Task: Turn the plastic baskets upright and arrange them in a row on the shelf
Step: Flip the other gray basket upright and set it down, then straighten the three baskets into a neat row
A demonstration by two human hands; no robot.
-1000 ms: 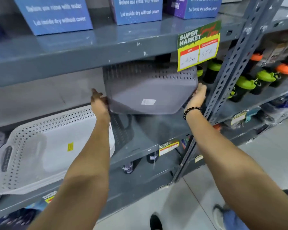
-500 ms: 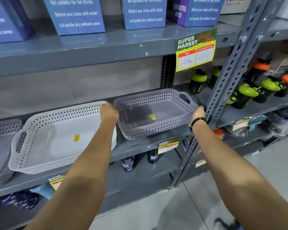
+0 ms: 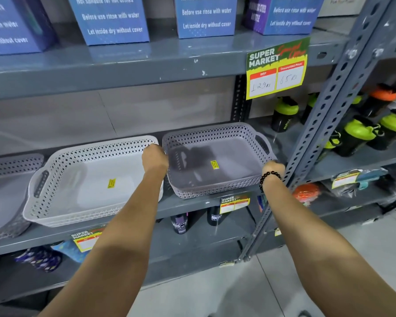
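Observation:
A grey perforated plastic basket (image 3: 224,161) stands upright on the grey metal shelf (image 3: 192,202), at the right end of the row. My left hand (image 3: 154,157) grips its left rim and my right hand (image 3: 273,168), with a black bead bracelet at the wrist, grips its right front corner. To its left a white basket (image 3: 89,181) stands upright, nearly touching it. Another grey basket (image 3: 5,191) is partly cut off at the frame's left edge.
A slotted upright post (image 3: 325,124) rises just right of the grey basket. Shaker bottles (image 3: 357,136) with green and orange lids fill the neighbouring shelf. Blue boxes (image 3: 206,17) stand on the shelf above, where a price tag (image 3: 276,69) hangs. Bottles sit on the shelf below.
One second ago I held the grey basket tipped up with its bottom facing me. It now stands upright on the shelf, with both hands still on its rim.

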